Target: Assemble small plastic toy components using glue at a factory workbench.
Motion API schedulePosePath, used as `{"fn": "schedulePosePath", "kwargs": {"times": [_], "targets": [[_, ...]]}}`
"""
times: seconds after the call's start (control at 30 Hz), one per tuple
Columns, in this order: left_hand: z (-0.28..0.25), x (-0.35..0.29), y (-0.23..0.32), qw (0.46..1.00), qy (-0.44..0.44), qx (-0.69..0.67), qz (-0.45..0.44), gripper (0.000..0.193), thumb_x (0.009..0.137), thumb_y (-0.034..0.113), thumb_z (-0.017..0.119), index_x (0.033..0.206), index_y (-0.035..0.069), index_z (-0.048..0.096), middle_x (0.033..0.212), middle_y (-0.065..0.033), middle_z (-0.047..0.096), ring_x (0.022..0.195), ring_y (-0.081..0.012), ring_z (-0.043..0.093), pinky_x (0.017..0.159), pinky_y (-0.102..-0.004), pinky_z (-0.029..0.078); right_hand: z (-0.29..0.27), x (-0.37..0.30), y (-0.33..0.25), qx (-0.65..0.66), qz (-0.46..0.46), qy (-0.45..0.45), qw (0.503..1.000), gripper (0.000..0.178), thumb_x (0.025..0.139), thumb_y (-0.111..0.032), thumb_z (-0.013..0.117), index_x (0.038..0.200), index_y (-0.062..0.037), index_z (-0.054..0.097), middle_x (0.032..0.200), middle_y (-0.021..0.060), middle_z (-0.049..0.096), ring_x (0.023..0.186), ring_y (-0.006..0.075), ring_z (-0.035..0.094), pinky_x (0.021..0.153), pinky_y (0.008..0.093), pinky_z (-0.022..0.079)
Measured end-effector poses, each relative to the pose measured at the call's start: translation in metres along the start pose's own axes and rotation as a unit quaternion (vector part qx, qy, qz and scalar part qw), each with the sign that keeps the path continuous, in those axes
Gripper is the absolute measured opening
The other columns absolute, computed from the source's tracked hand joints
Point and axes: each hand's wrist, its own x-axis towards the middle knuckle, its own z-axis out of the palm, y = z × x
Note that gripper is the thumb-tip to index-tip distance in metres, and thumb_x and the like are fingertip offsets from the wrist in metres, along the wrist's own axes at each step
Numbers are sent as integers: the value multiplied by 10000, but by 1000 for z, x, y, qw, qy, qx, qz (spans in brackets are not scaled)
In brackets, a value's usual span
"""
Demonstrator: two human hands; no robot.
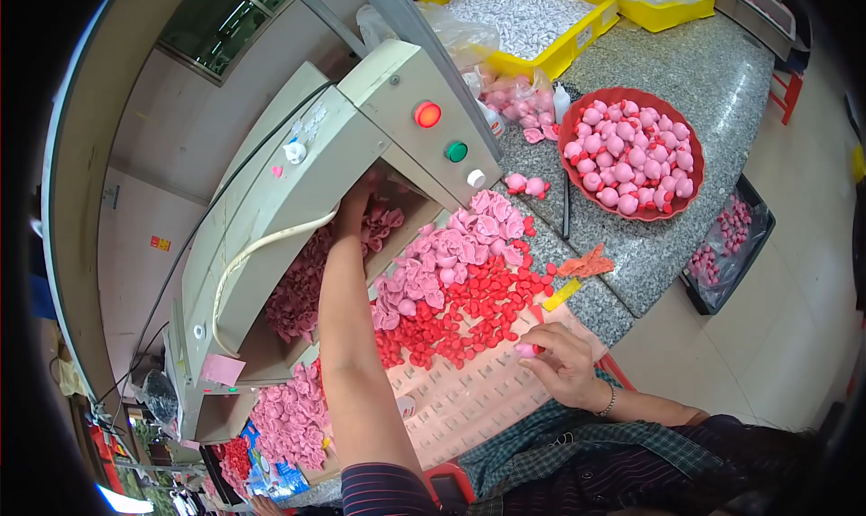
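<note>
My left arm stretches into the opening of a grey machine housing, where pink soft pieces are heaped. My left hand is in shadow by the opening's upper edge, its fingers hidden. In front of me, my right hand pinches a small pink-and-red piece between thumb and fingers, above a pale pink sheet with rows of small marks. Beyond that sheet lie many small red pieces, and behind them a pile of pink petal-like pieces.
A red scalloped bowl full of round pink-and-red pieces stands on the granite counter. A yellow tray holds small white pieces. A black crate sits on the floor. A black rod and yellow strip lie nearby.
</note>
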Motion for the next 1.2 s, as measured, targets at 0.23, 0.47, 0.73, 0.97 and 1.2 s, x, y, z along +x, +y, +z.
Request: {"fn": "schedulePosePath", "kwargs": {"times": [0.23,0.47,0.73,0.97,1.2], "targets": [[-2,-57,98,974,-117,-157,-114,197,939,280,609,1024,103,613,904,-11,644,676,-85,573,541,-236,424,-4,1,4,9,2,13,1000,294,783,97,707,1058,24,634,994,124,625,854,175,627,679,256,552],[-33,-138,161,906,-263,-210,-255,243,955,310,622,1009,74,630,866,-17,649,628,-67,559,489,-179,408,2,0,1,28,-28,21,999,280,793,98,700,1054,21,632,997,119,625,830,153,614,659,251,505],[-65,-229,242,915,-282,-192,-215,349,960,299,621,1172,27,572,897,-85,687,615,-73,620,417,-166,430,-1,-6,0,32,-9,26,999,276,795,64,718,1055,23,639,979,94,609,791,108,583,607,214,460],[-118,-304,264,956,-78,-244,-141,347,954,276,627,1181,16,588,878,-55,686,680,-70,639,437,-188,439,4,-9,8,37,2,5,999,265,807,70,683,1062,16,632,989,49,591,808,88,565,662,209,457],[-194,-434,245,928,198,-280,-145,319,961,249,599,1169,9,578,884,-104,672,612,-92,614,379,-183,388,15,-14,21,120,42,-32,991,337,862,111,626,1187,41,568,1028,33,580,904,84,581,796,196,457]]}}
